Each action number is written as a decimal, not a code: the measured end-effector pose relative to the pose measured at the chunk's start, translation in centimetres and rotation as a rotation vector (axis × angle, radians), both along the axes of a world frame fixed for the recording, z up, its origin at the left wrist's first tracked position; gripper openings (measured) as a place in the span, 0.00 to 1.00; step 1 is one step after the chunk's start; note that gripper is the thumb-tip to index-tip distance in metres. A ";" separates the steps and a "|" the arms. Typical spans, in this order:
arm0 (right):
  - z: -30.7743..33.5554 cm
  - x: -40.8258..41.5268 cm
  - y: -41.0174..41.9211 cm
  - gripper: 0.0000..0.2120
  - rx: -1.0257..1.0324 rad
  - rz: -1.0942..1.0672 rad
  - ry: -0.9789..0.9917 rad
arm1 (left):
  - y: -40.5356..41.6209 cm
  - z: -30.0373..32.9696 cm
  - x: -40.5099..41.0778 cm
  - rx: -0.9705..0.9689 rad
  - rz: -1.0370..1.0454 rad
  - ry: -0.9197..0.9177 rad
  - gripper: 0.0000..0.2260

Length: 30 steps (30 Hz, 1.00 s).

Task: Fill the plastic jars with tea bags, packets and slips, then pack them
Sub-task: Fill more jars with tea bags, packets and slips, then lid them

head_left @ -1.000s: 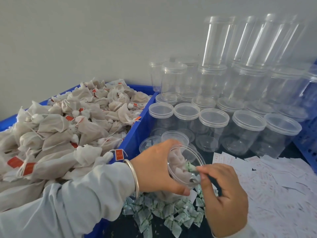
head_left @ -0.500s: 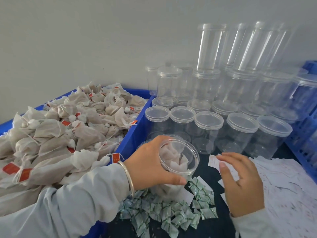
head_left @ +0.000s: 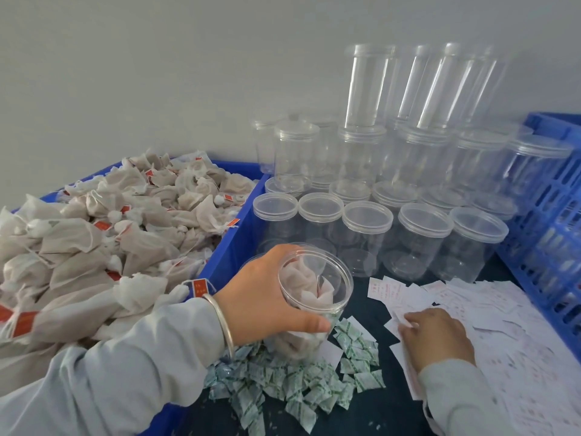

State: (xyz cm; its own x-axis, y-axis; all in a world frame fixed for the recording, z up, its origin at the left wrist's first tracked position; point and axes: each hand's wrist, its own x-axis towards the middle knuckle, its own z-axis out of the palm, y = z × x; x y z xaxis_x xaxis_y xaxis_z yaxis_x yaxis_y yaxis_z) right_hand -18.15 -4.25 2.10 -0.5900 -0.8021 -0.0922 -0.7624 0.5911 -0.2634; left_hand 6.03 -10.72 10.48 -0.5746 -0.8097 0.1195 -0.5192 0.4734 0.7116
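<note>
One hand (head_left: pixel 267 297) gripped the jar (head_left: pixel 314 297), steadying it; the other's (head_left: pixel 437 338) fingers (head_left: pixel 405 322) pinched a slip (head_left: pixel 396 320) beside them.

We see clear, colourless plastic jars (head_left: pixel 364 237) with see-through lids standing against a pale grey wall (head_left: pixel 157 73). The tea bags (head_left: pixel 103 240) are off-white cloth with red tags, heaped in a bright blue bin (head_left: pixel 234 243). A second blue crate (head_left: pixel 553 215) has a latticed side. The small packets (head_left: pixel 292 388) are white, printed in green. The paper slips (head_left: pixel 490 313) are white with faint pink-red print. The table (head_left: pixel 377 410) is dark navy. Our sleeves (head_left: pixel 125 372) are pale grey, and a silver bangle (head_left: pixel 221 322) circles one wrist.
</note>
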 end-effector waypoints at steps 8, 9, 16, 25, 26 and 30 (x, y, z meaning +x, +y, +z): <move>-0.4 0.1 -0.1 0.13 -0.248 -0.051 -0.052 | 0.0 0.0 0.0 0.000 -0.021 -0.031 0.34; -0.4 0.3 -0.1 0.13 -0.316 -0.051 -0.083 | 0.1 0.1 0.0 0.002 -0.023 -0.038 0.35; 1.1 2.8 0.5 0.13 -0.848 -0.008 -0.277 | -0.2 -0.4 -0.3 0.026 -0.053 -0.095 0.41; 3.9 7.7 0.7 0.08 -1.288 0.465 -0.274 | -0.5 -0.8 -0.4 0.027 -0.071 -0.158 0.45; 3.7 8.1 0.6 0.08 -1.256 0.479 -0.299 | -0.5 -0.7 -0.4 0.026 -0.071 -0.158 0.45; 2.6 9.5 0.5 0.16 -1.099 0.523 -0.375 | -0.4 -0.6 -0.4 0.030 -0.081 -0.150 0.44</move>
